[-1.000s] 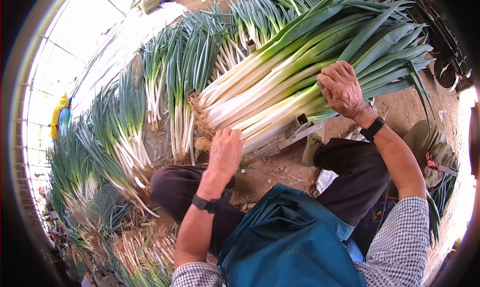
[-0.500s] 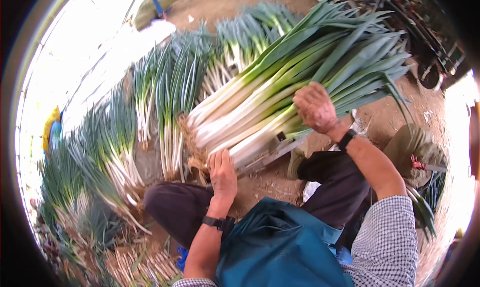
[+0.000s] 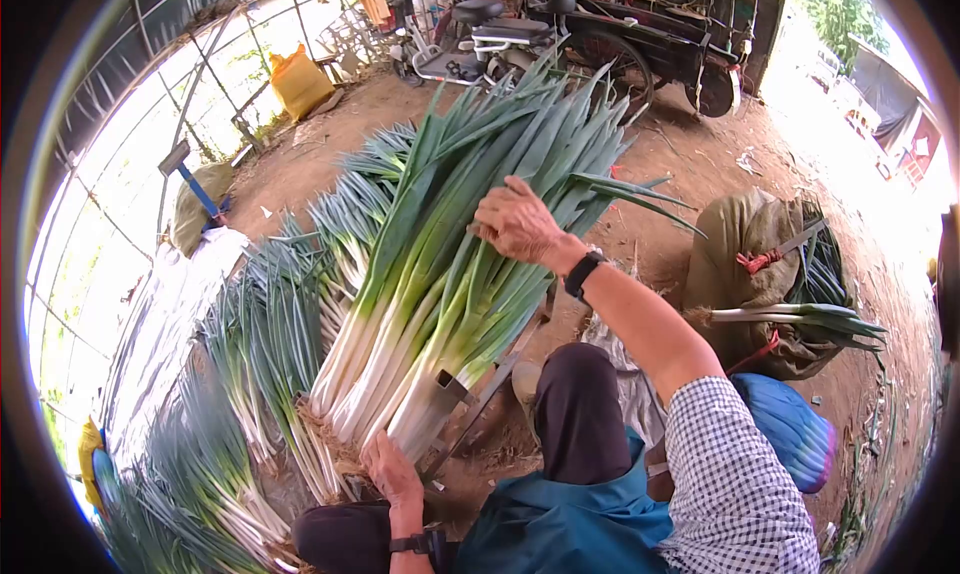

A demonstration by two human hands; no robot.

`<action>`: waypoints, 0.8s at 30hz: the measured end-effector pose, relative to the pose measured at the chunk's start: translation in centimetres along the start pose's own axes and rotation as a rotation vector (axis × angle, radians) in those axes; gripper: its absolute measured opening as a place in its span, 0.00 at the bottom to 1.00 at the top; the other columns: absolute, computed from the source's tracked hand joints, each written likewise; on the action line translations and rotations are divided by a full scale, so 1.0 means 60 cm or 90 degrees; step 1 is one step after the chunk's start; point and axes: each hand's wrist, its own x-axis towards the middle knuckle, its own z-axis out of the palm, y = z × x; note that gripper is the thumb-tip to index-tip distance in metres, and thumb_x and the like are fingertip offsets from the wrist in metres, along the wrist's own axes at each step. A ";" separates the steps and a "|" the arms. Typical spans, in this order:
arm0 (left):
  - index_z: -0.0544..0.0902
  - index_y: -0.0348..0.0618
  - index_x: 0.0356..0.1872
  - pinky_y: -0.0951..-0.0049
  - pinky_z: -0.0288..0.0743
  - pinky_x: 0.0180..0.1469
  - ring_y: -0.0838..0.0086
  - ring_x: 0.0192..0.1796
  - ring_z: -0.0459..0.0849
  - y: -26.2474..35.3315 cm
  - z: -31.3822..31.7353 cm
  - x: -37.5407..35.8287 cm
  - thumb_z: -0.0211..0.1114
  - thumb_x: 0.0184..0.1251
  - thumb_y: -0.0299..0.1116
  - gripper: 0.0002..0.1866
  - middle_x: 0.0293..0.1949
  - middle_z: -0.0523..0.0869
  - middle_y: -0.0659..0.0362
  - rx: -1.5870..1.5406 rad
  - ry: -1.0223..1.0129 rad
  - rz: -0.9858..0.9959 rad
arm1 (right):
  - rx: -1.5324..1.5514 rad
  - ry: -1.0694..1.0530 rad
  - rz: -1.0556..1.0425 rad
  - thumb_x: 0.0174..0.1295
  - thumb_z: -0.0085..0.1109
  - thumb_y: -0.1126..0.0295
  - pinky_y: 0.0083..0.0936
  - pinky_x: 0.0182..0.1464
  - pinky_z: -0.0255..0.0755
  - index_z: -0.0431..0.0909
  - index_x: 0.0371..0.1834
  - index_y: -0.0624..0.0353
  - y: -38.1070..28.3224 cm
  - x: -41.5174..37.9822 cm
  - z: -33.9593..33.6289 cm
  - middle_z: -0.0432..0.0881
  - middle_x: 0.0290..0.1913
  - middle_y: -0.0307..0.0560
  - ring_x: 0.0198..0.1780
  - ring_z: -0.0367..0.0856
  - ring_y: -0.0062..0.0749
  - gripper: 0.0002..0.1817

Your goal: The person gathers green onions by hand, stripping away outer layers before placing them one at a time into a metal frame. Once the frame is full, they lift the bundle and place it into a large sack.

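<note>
A large bundle of leeks [image 3: 400, 334] lies slanting before me, its green leaves pointing up and away and its white stems and roots toward me. At the root end, my left hand [image 3: 392, 471] rests against the lower edge of the stems, fingers extended. Higher up, my right hand [image 3: 518, 221] lies over the green leaves with its fingers curled; whether it grips any leaf is hard to make out. Under the bundle's right side shows a metal frame [image 3: 465, 424].
More leek bunches [image 3: 245, 344] lie to the left. At right stand a sack [image 3: 725, 259] with leeks on it and a blue bundle [image 3: 785, 429]. Behind are a scooter [image 3: 450, 59], a cart [image 3: 650, 44] and a yellow sack [image 3: 300, 82].
The view has swung up and to the right, showing the vehicles and the sack. My right hand has moved from the leeks' lower green part farther up the leaves.
</note>
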 end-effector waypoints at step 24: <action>0.77 0.28 0.63 0.44 0.65 0.69 0.38 0.64 0.74 -0.008 -0.005 -0.002 0.54 0.78 0.32 0.21 0.59 0.81 0.37 0.018 -0.068 -0.025 | 0.777 0.154 0.729 0.70 0.67 0.64 0.23 0.21 0.63 0.82 0.41 0.65 0.166 -0.213 -0.039 0.81 0.26 0.42 0.20 0.74 0.22 0.13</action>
